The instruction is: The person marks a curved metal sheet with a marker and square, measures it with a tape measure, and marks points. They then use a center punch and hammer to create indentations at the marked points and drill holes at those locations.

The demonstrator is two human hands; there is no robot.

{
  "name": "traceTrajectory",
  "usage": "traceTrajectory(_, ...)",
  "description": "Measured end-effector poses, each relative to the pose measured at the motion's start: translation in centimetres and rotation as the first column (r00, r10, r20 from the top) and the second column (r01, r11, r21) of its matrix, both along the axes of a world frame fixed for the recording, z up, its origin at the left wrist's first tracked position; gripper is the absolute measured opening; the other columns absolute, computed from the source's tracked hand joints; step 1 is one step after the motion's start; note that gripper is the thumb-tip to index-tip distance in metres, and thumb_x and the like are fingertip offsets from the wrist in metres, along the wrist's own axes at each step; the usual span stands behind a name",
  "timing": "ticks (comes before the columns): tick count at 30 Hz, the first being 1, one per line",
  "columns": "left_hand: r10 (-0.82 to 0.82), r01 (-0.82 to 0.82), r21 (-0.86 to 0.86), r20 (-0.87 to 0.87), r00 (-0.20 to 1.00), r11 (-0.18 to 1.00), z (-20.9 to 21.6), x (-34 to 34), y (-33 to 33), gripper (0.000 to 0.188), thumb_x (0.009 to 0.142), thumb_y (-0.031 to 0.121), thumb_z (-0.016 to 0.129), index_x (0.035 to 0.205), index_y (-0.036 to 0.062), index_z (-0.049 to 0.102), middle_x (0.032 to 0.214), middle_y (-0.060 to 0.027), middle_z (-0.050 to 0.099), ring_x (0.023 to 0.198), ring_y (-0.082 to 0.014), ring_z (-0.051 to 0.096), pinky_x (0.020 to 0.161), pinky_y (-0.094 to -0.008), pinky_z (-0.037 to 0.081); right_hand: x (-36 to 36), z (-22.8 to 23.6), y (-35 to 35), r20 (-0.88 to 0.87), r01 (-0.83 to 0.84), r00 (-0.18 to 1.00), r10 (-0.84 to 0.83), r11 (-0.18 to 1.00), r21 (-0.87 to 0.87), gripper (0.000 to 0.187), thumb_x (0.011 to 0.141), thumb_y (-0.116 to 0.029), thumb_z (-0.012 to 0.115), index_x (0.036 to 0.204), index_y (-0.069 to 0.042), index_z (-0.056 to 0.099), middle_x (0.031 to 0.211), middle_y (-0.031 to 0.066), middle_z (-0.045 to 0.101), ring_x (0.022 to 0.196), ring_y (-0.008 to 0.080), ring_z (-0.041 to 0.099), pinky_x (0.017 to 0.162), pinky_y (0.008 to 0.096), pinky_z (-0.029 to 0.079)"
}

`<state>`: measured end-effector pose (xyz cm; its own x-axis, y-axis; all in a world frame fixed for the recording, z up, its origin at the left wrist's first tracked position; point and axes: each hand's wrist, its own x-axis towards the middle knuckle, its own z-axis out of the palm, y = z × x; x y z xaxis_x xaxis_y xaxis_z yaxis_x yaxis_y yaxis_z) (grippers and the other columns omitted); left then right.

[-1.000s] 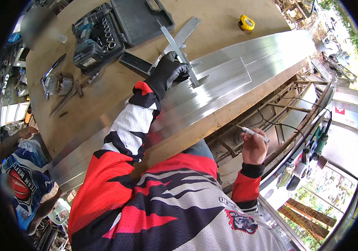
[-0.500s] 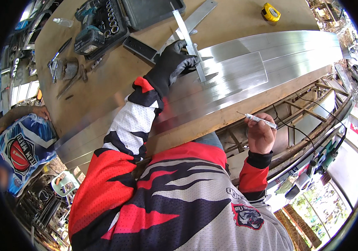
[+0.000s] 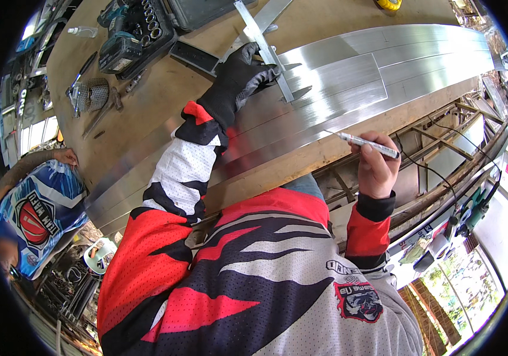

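Note:
My left hand [image 3: 239, 74], in a black glove, is closed around a vernier caliper [image 3: 277, 71]. The caliper lies slantwise over the shiny metal panels [image 3: 337, 95], its lower end resting on them. My bare right hand [image 3: 378, 169] pinches a white marker pen [image 3: 369, 145] between thumb and fingers. Its thin tip points left, by the panels' near edge; whether it touches cannot be told. Just beyond my left hand lies a flat steel blade [image 3: 274, 15] with a black bar [image 3: 193, 57] near its lower end, like a try square.
A case [image 3: 168, 35] holding sockets and a cordless power tool [image 3: 120, 50] sits far left, near a hammer [image 3: 111, 101] and a mesh cup [image 3: 92, 96]. A yellow tape measure [image 3: 389, 5] lies far right. Another person's hand [image 3: 66, 156] touches the table's left edge.
My right hand has moved up and slightly right, bringing the marker's tip closer to the metal panels. My left hand still grips the caliper. The view has shifted slightly.

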<state>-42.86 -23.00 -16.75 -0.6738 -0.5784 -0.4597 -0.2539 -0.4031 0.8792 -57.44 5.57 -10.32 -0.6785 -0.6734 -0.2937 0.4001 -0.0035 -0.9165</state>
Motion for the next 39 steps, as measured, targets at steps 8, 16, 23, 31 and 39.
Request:
traceTrajectory(8, -0.035, 0.133, -0.569, 0.179, 0.983, 0.811, -5.7, -0.2, -1.3, 0.053, 0.089, 0.001, 0.071, 0.139, 0.0103, 0.054, 0.095, 0.0038, 0.058, 0.079, -0.0048, 0.059, 0.070, -0.0206, 0.053, 0.1, 0.5, -5.1, -0.256, -0.135, 0.951, 0.173, 0.978, 0.159, 0.020, 0.086, -0.003, 0.075, 0.104, 0.006, 0.071, 0.089, 0.0046, 0.071, 0.081, 0.0093, 0.063, 0.073, 0.0238, 0.050)
traceTrajectory(16, 0.041, -0.041, -0.094, -0.001, 0.999, 0.995, -2.3, 0.3, 0.1, 0.047, 0.086, 0.002, 0.076, 0.129, 0.0025, 0.058, 0.098, -0.0032, 0.066, 0.082, -0.0080, 0.064, 0.073, -0.0229, 0.055, 0.9, 0.1, -7.6, -0.398, -0.214, 0.862, 0.314, 0.937, 0.277, 0.017, 0.082, -0.008, 0.076, 0.096, 0.002, 0.074, 0.077, 0.0053, 0.070, 0.073, 0.0091, 0.063, 0.069, 0.0261, 0.051)
traceTrajectory(23, 0.044, -0.044, -0.003, -0.012, 0.999, 0.999, 0.0, -0.3, 0.2, 0.043, 0.084, 0.004, 0.079, 0.122, -0.0009, 0.060, 0.098, -0.0043, 0.069, 0.083, -0.0097, 0.065, 0.075, -0.0243, 0.056, 1.0, 0.1, -8.0, -0.459, -0.257, 0.795, 0.396, 0.906, 0.336, 0.019, 0.084, -0.005, 0.076, 0.101, 0.004, 0.073, 0.086, 0.0056, 0.072, 0.080, 0.0102, 0.065, 0.073, 0.0254, 0.052)
traceTrajectory(31, 0.043, -0.043, -0.009, -0.010, 0.999, 0.999, -0.6, -0.1, 0.2, 0.047, 0.085, 0.003, 0.077, 0.128, 0.0017, 0.058, 0.097, -0.0016, 0.066, 0.082, -0.0078, 0.063, 0.073, -0.0228, 0.055, 1.6, -0.5, -8.4, -0.477, -0.197, 0.815, 0.329, 0.931, 0.307, 0.016, 0.082, -0.009, 0.075, 0.094, 0.001, 0.074, 0.076, 0.0082, 0.071, 0.072, 0.0118, 0.065, 0.069, 0.0277, 0.052)
traceTrajectory(39, 0.029, -0.029, -0.057, 0.007, 1.000, 0.998, -0.9, -0.3, 0.2, 0.051, 0.086, 0.001, 0.074, 0.134, 0.0047, 0.056, 0.096, 0.0009, 0.063, 0.081, -0.0058, 0.061, 0.072, -0.0211, 0.054, 1.5, -0.2, -8.2, -0.447, -0.212, 0.820, 0.359, 0.914, 0.345, 0.019, 0.084, -0.008, 0.076, 0.099, 0.002, 0.074, 0.083, 0.0066, 0.073, 0.077, 0.0099, 0.066, 0.072, 0.0255, 0.052)
